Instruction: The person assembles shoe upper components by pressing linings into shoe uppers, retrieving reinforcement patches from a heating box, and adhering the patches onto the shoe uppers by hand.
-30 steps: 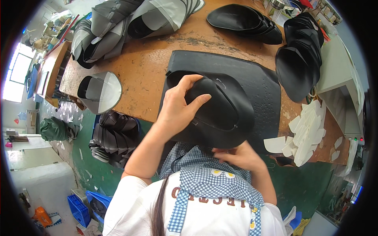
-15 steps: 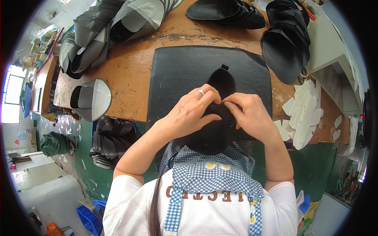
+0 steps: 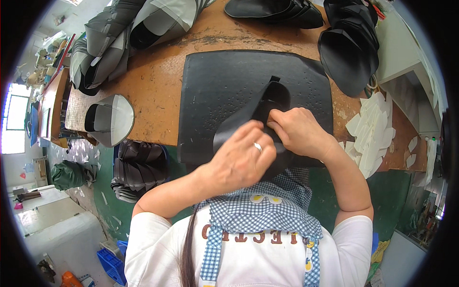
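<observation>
A black shoe upper [image 3: 234, 125] with a small tab at its far end lies tilted on a black mat [image 3: 205, 81] in front of me. My right hand [image 3: 299, 131] pinches the upper's edge between thumb and curled fingers on its right side. Close by on the left, my left hand [image 3: 246, 155], with a ring on one finger, is curled over the near part of the upper. Its fingertips are blurred and partly hidden, so whatever they hold cannot be made out.
Stacked grey and white uppers [image 3: 107, 45] stand far left, with black ones [image 3: 346, 57] far right. A single grey-white upper [image 3: 111, 120] sits at the table's left edge. White cut pieces [image 3: 370, 134] are heaped on the right. Below the table hangs a bin of dark uppers [image 3: 138, 165].
My left hand has drawn back toward me and its fingers have curled in. The upper has turned, its left side now showing. My right hand still grips near the same spot.
</observation>
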Tool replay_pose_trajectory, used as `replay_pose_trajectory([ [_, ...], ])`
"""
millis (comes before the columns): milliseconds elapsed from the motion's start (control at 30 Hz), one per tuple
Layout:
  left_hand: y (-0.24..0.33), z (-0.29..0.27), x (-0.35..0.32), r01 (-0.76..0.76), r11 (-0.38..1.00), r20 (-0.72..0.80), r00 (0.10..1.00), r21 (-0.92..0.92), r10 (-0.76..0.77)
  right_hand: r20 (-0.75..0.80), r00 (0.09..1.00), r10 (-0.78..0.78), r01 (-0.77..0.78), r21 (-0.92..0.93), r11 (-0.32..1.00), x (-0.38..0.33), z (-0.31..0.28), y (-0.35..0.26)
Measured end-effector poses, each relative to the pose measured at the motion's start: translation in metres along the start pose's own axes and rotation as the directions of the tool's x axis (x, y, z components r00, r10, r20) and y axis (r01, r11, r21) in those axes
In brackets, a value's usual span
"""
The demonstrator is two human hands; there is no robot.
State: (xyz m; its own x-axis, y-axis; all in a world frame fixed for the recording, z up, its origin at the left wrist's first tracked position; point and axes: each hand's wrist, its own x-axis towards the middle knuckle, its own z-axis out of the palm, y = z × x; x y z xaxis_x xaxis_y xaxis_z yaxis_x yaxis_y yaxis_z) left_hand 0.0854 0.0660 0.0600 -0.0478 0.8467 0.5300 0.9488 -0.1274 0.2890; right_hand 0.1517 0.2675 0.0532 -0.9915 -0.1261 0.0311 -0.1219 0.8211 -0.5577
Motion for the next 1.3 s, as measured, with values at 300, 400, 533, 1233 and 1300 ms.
replay_pose_trajectory([
  [300,0.007,-0.004,0.0,0.325,0.936,0.02,0.945,-0.136,-0.326,-0.049,0.999,0.001,0.007,0.165,0.986,0.006,-0.006,-0.006],
  [400,-0.008,0.004,-0.003,0.393,0.904,0.117,0.919,-0.168,-0.377,0.365,0.894,0.258,-0.409,0.434,0.803,0.007,-0.033,-0.02],
  [533,-0.015,0.016,-0.003,0.381,0.892,-0.018,0.918,-0.243,-0.397,0.337,0.914,0.228,-0.365,0.433,0.824,0.0,-0.035,-0.007],
  [1233,-0.02,0.023,-0.003,0.469,0.816,-0.003,0.866,-0.336,-0.5,0.234,0.965,0.115,-0.227,0.533,0.815,-0.016,-0.021,-0.006],
  [1300,-0.026,0.023,-0.005,0.371,0.885,-0.018,0.92,-0.282,-0.391,0.126,0.983,0.135,-0.178,0.451,0.874,-0.019,-0.013,-0.009],
])
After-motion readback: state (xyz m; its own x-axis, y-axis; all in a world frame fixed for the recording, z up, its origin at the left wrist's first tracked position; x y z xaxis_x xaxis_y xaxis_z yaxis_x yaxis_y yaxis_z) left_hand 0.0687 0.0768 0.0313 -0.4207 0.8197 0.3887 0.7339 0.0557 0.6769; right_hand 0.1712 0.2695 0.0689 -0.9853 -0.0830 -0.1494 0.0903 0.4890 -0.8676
